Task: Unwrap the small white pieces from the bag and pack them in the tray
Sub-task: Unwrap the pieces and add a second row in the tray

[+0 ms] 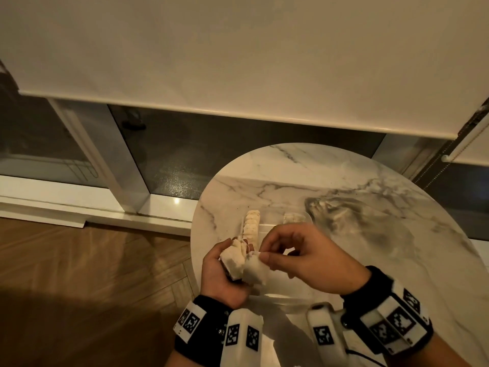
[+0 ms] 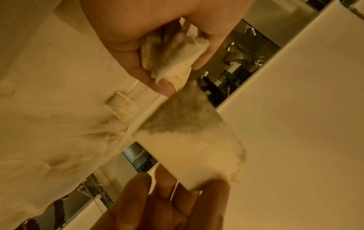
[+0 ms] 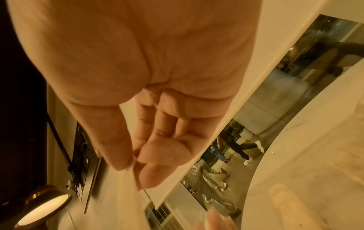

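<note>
One white piece (image 1: 255, 271) hangs pinched between my right hand's (image 1: 304, 258) thumb and forefinger, touching the bundle of pieces (image 1: 234, 258) my left hand (image 1: 222, 276) is curled around. Just beyond both hands the clear tray (image 1: 304, 215) on the marble table (image 1: 370, 202) already holds a row of pieces (image 1: 251, 225). I judge packing partway done; the bundle remains.
</note>
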